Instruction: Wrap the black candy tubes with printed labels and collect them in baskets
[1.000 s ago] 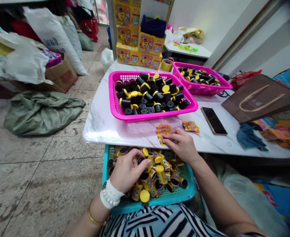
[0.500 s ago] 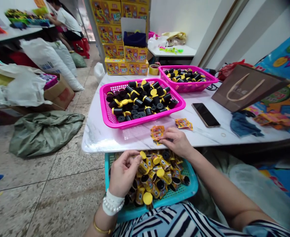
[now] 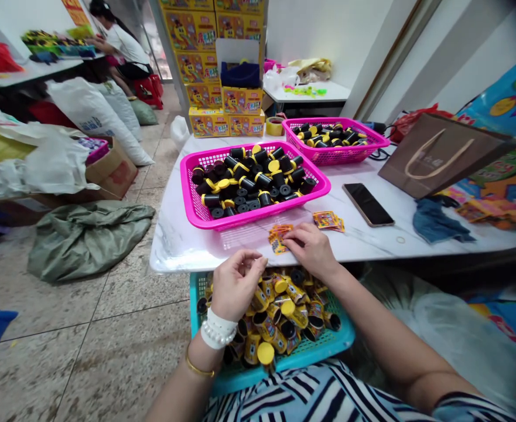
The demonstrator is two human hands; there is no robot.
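Note:
My right hand rests at the table's front edge, its fingertips pinching at the side of a small fanned pile of orange printed labels. My left hand hovers over the turquoise basket, with thumb and forefinger pressed together; anything between them is too small to make out. In this basket, against my lap, lie many small black cylinders wrapped in yellow printed labels, some with yellow caps. A second stack of labels lies to the right of my right hand.
A pink basket of unlabelled black cylinders with yellow caps stands just beyond my hands, another pink basket behind it. A phone and a brown paper bag lie right. Yellow boxes are stacked behind. A person sits far left.
My left hand has risen from the cylinders toward the table edge and my right hand. My right hand stays at the label pile, its fingers slightly shifted.

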